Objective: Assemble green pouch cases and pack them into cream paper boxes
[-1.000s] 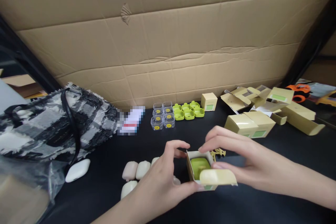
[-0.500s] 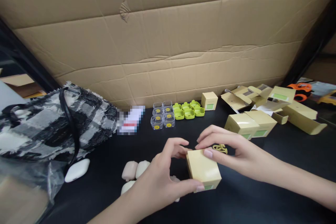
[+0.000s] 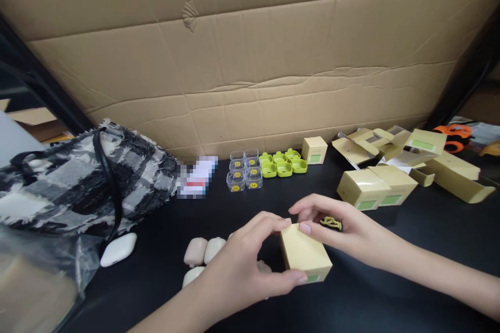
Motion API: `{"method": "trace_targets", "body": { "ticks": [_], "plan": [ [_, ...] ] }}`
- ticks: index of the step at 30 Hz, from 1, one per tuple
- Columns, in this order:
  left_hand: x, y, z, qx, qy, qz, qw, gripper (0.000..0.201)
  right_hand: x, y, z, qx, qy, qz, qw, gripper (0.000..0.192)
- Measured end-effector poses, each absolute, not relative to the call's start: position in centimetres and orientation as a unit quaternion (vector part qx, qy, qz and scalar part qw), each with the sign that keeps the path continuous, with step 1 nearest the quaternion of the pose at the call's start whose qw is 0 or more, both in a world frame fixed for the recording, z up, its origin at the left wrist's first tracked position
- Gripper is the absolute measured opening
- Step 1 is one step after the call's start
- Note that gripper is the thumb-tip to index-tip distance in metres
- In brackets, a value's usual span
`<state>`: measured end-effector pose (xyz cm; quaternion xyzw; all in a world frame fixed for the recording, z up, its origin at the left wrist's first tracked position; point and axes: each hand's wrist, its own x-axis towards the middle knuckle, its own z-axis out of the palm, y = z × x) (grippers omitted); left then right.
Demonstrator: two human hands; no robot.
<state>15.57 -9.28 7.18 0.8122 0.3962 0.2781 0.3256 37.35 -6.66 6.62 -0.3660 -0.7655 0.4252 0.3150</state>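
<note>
**Closed carton held between both hands, long axis running away to the left**

A creased cardboard sheet (image 3: 250, 62) backs the black tabletop (image 3: 371, 302) I'm looking down on. Taking the small yellow carton (image 3: 305, 253) as my landmark: it sits on the table in front of me, lid shut, its long axis running from near-right to far-left. My left hand (image 3: 242, 263) comes in from its left, thumb pressed along the near bottom edge and fingers curled over the far top corner, gripping it. My right hand (image 3: 344, 226) arrives from its right, fingertips resting on the far end of the top; I judge that a light pinch, not a full grasp. Both hands touch it, the left wrapping more. Just behind the carton, under my right fingers, lies a yellow clip (image 3: 331, 223). Left of it are pale earbud cases (image 3: 203, 252); well beyond it, green trays (image 3: 283, 164) and clear boxes (image 3: 244, 171); to its far right, more yellow cartons (image 3: 377, 187).
</note>
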Motion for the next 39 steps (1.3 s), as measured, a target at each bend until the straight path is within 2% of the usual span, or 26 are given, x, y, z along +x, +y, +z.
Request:
{"method": "trace_targets", "body": {
  "ticks": [6,10,13,15,17,19,21,23,25,27,28,31,39],
  "plan": [
    [15.6,-9.2,6.9,0.835,0.393,0.268,0.277,0.043,37.1,-6.4,6.4,-0.362,-0.780,0.410,0.304,0.024],
    [15.6,-9.2,7.0,0.861,0.382,0.258,0.215,0.046,37.7,-6.5,7.0,-0.322,-0.845,0.321,0.281,0.025],
    [15.6,-9.3,7.3,0.859,0.397,0.239,0.218,0.050,37.9,-7.1,7.5,-0.285,-0.903,0.214,0.239,0.046],
    [15.6,-9.4,7.6,0.850,0.411,0.231,0.236,0.044,37.8,-7.7,7.7,-0.288,-0.917,0.170,0.217,0.051],
    [15.5,-9.5,7.9,0.851,0.410,0.221,0.242,0.032,37.7,-8.2,7.8,-0.304,-0.916,0.155,0.213,0.040],
    [15.3,-9.4,8.0,0.862,0.396,0.223,0.225,0.032,37.8,-8.1,8.2,-0.317,-0.907,0.161,0.225,0.034],
    [14.9,-9.3,8.0,0.858,0.386,0.274,0.201,0.042,38.5,-7.4,9.1,-0.334,-0.888,0.173,0.263,0.034],
    [14.5,-9.0,7.9,0.832,0.393,0.342,0.193,0.040,39.6,-5.7,10.5,-0.362,-0.859,0.172,0.319,0.037],
    [14.3,-8.7,7.7,0.807,0.406,0.381,0.197,0.032,41.2,-3.4,12.0,-0.391,-0.838,0.137,0.355,0.049],
    [14.3,-8.5,7.5,0.805,0.415,0.374,0.200,0.030,42.9,-0.7,13.4,-0.464,-0.829,0.096,0.298,0.057],
    [14.4,-8.4,7.4,0.808,0.418,0.362,0.202,0.030,43.6,0.6,13.8,-0.505,-0.827,0.076,0.236,0.056],
    [14.5,-8.4,7.3,0.818,0.427,0.325,0.208,0.028,45.1,3.6,13.8,-0.539,-0.825,0.057,0.160,0.054],
    [14.5,-8.2,7.5,0.807,0.451,0.315,0.214,0.024,45.3,5.9,10.0,-0.532,-0.839,0.008,0.114,0.040]
  ]
}}
